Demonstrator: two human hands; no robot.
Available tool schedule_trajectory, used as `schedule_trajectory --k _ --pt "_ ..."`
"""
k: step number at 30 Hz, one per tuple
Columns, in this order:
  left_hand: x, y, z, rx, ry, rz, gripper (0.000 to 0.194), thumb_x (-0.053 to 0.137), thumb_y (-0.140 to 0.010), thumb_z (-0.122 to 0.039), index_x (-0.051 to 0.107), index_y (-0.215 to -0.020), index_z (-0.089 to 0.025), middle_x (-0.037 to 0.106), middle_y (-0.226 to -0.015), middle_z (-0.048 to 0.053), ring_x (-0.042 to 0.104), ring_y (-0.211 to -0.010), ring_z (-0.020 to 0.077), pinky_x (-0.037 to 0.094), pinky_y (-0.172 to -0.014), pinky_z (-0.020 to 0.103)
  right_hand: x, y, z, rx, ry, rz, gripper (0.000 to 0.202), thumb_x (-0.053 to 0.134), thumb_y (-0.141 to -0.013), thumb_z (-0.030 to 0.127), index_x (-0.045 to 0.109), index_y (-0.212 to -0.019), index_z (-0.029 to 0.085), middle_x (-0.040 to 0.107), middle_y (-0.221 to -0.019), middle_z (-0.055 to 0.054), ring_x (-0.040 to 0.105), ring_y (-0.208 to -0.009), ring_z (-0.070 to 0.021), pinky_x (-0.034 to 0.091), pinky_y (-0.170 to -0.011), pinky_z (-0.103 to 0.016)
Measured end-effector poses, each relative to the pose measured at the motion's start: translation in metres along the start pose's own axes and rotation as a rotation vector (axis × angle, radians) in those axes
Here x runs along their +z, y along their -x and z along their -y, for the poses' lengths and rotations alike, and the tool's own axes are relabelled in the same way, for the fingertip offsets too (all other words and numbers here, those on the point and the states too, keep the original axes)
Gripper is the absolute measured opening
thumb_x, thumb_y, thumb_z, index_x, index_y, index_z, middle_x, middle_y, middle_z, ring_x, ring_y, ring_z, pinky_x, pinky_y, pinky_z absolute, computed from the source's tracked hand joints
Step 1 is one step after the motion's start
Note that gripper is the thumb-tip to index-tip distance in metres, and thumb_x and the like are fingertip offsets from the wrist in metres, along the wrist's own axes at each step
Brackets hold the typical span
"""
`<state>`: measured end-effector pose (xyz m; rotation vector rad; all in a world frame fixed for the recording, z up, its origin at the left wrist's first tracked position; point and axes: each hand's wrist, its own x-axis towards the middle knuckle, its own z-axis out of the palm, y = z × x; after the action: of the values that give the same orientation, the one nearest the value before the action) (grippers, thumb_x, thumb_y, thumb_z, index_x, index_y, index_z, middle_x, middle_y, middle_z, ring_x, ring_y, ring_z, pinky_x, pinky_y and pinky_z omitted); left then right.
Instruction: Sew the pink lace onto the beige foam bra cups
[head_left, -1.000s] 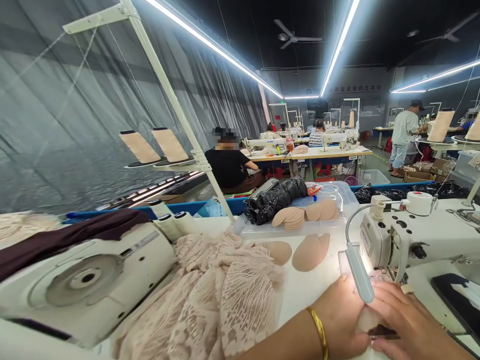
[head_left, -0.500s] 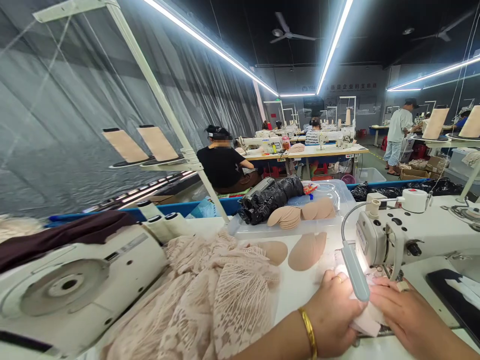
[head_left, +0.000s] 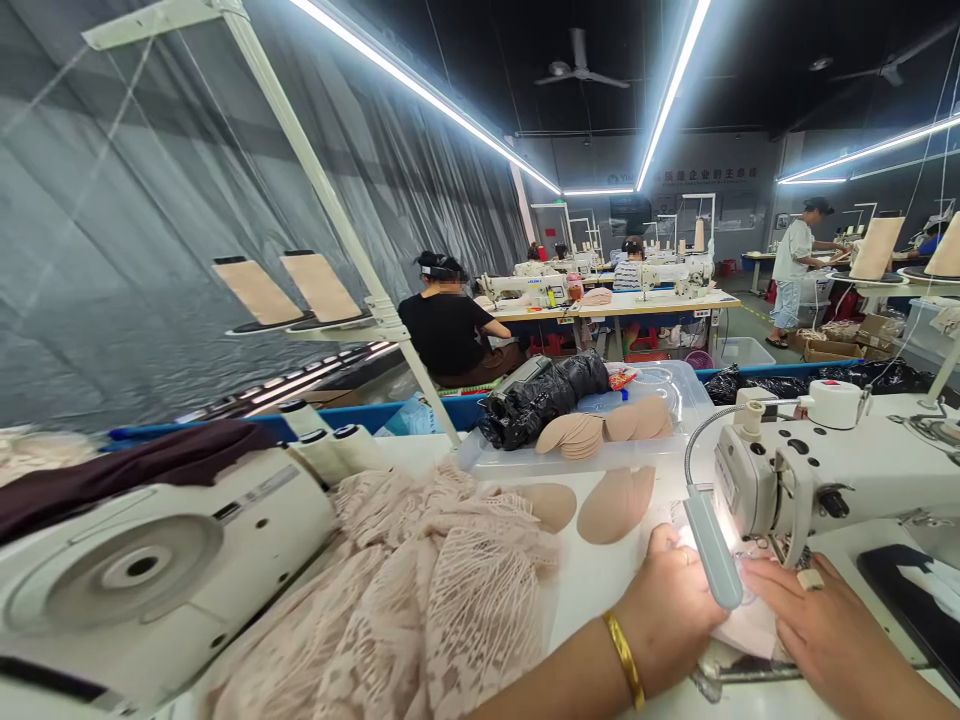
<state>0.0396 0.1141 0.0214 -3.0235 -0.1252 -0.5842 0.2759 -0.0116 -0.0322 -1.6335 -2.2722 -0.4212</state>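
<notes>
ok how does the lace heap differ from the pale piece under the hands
The lace heap is bunched up; the pale piece lies flatter under the left hand and right hand. The lace heap shows openwork; the pale piece looks plain where visible. The lace heap spreads wide; little of the pale piece shows. Both are pale.

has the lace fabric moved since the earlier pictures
No, not visibly: the lace fabric lies in the same place against the clear plastic tray.
</notes>
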Motion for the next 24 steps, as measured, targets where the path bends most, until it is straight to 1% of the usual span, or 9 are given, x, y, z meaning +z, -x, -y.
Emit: schedule_trajectory --k 3,5,9,12,14,15,18,21,24 --pt "0.0 0.0 0.001 -0.015 0.019 -0.01 0.013 0.063 -0.081 -0.008 0.057 -0.082 -0.02 0.071 -0.085 -0.001 0.058 -0.077 0.0198 0.032 -0.089 0.046 0.009 0.003 0.002 0.071 -0.005 -0.026 0.063 0.053 -0.088 0.007 0.063 -0.145 0.032 0.082 -0.126 -0.003 0.077 -0.111 -0.0294 0.057 -0.092 -0.044" --pt "0.0 0.0 0.001 -0.022 0.034 -0.007 0.013 0.063 -0.082 -0.007 0.059 -0.084 -0.02 0.072 -0.088 0.0 0.06 -0.08 0.0201 0.032 -0.093 0.047 0.012 0.003 0.004 0.089 0.001 -0.04 0.063 0.052 -0.088 0.007 0.063 -0.145 0.032 0.082 -0.126 -0.004 0.076 -0.111 -0.0293 0.057 -0.092 -0.045" --pt "0.003 0.001 0.001 -0.023 0.036 -0.024 0.013 0.063 -0.083 -0.007 0.059 -0.084 -0.019 0.074 -0.092 0.0 0.062 -0.085 0.0208 0.031 -0.097 0.048 0.012 0.002 0.005 0.052 0.036 -0.038 0.064 0.05 -0.089 0.006 0.062 -0.147 0.029 0.081 -0.128 -0.005 0.077 -0.11 -0.0287 0.058 -0.093 -0.045" --pt "0.002 0.001 0.001 -0.006 0.014 -0.045 0.014 0.063 -0.082 -0.006 0.058 -0.083 -0.019 0.073 -0.088 -0.001 0.061 -0.081 0.0196 0.032 -0.096 0.048 0.008 0.005 0.001 0.012 0.084 -0.026 0.061 0.049 -0.091 0.006 0.061 -0.147 0.028 0.082 -0.126 -0.004 0.078 -0.105 -0.0285 0.062 -0.09 -0.045" --pt "0.001 0.001 0.0 0.001 -0.002 -0.057 0.015 0.064 -0.08 -0.006 0.059 -0.084 -0.019 0.071 -0.086 -0.002 0.061 -0.08 0.019 0.032 -0.096 0.046 0.005 0.008 0.0 -0.013 0.106 -0.07 0.053 0.051 -0.096 0.012 0.063 -0.145 0.026 0.083 -0.121 -0.006 0.079 -0.102 -0.0299 0.065 -0.083 -0.044" --pt "0.0 0.0 0.0 0.002 -0.007 -0.059 0.016 0.065 -0.078 -0.005 0.059 -0.084 -0.019 0.071 -0.086 -0.002 0.061 -0.08 0.0188 0.033 -0.095 0.046 0.002 0.008 0.0 -0.004 0.107 -0.108 0.047 0.052 -0.098 0.015 0.064 -0.143 0.024 0.083 -0.118 -0.008 0.079 -0.103 -0.0312 0.066 -0.081 -0.044" --pt "0.0 0.0 0.0 -0.004 -0.019 -0.07 0.017 0.066 -0.076 -0.005 0.058 -0.082 -0.02 0.07 -0.085 -0.003 0.061 -0.079 0.0183 0.034 -0.096 0.045 -0.005 0.004 0.002 0.058 0.053 -0.238 0.032 0.049 -0.105 0.022 0.068 -0.13 0.018 0.083 -0.114 -0.012 0.077 -0.11 -0.033 0.068 -0.085 -0.048" --pt "0.001 0.0 0.0 -0.006 -0.025 -0.09 0.016 0.064 -0.077 -0.006 0.057 -0.08 -0.02 0.068 -0.081 -0.003 0.06 -0.078 0.0179 0.035 -0.096 0.045 -0.014 -0.006 0.007 0.087 0.0 -0.296 0.029 0.045 -0.108 0.022 0.065 -0.127 0.017 0.081 -0.115 -0.014 0.078 -0.105 -0.0301 0.069 -0.085 -0.048" --pt "0.002 0.0 0.0 -0.002 -0.039 -0.11 0.014 0.066 -0.078 -0.009 0.059 -0.082 -0.02 0.07 -0.084 -0.002 0.06 -0.079 0.0182 0.036 -0.098 0.046 -0.019 -0.012 0.009 0.076 -0.025 -0.3 0.028 0.045 -0.106 0.017 0.061 -0.129 0.019 0.08 -0.113 -0.012 0.078 -0.104 -0.0287 0.07 -0.083 -0.047"
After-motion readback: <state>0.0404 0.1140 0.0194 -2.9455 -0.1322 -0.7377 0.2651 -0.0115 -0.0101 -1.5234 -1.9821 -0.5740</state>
